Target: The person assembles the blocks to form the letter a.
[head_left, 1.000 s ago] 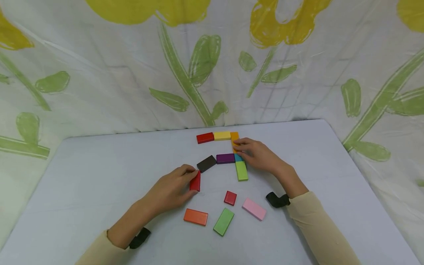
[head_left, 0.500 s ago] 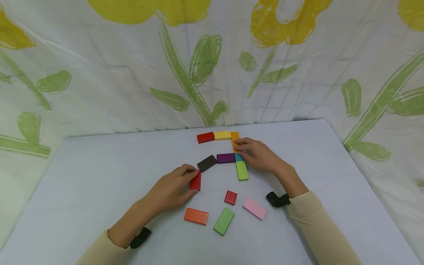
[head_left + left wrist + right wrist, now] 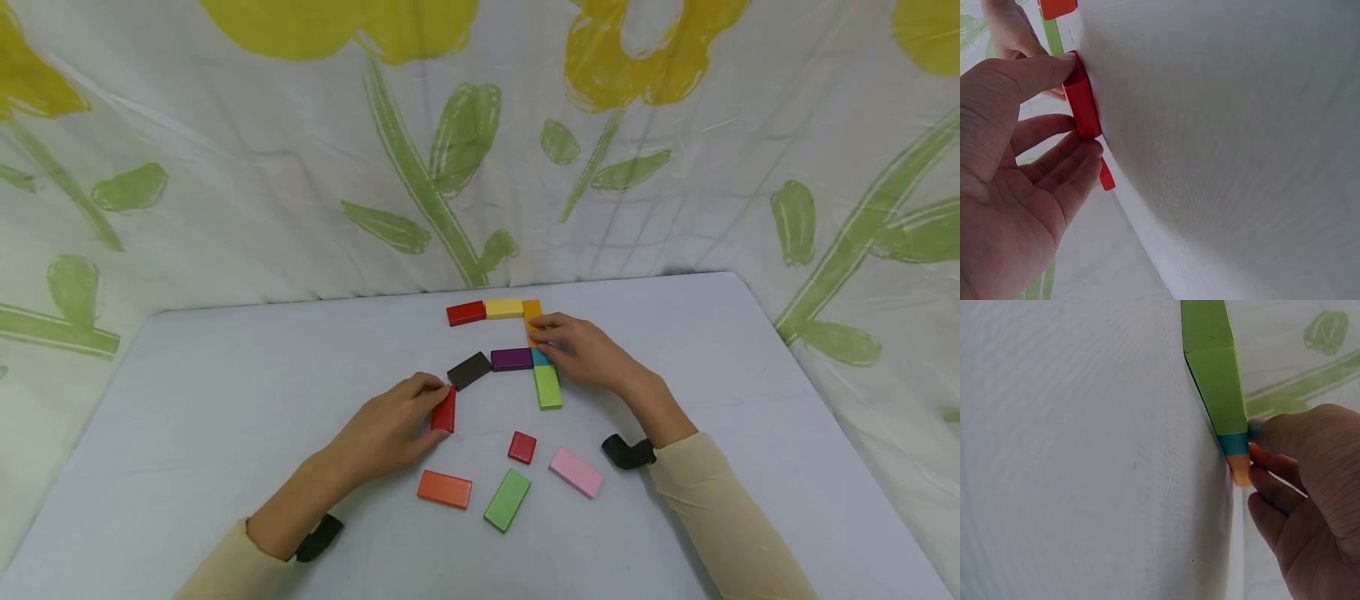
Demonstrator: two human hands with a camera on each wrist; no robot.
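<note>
My left hand (image 3: 393, 421) pinches a red block (image 3: 444, 410) lengthwise, thumb at its near end and fingers at the far end. That block (image 3: 1082, 100) lies flat on the white table, its far end close to a dark brown block (image 3: 469, 371). To the right, a purple block (image 3: 512, 360) meets a small blue block (image 3: 541, 357). My right hand (image 3: 588, 350) rests its fingertips on the orange block (image 3: 532, 307), the thumb by the blue one. A lime green block (image 3: 1219, 387) continues the line toward me.
At the back, another red block (image 3: 466, 313) and a yellow block (image 3: 504, 308) run up to the orange one. Nearer me lie a small red block (image 3: 522, 447), a pink block (image 3: 576, 472), a green block (image 3: 507, 500) and an orange-red block (image 3: 445, 489). A flower-printed curtain (image 3: 300, 183) hangs behind.
</note>
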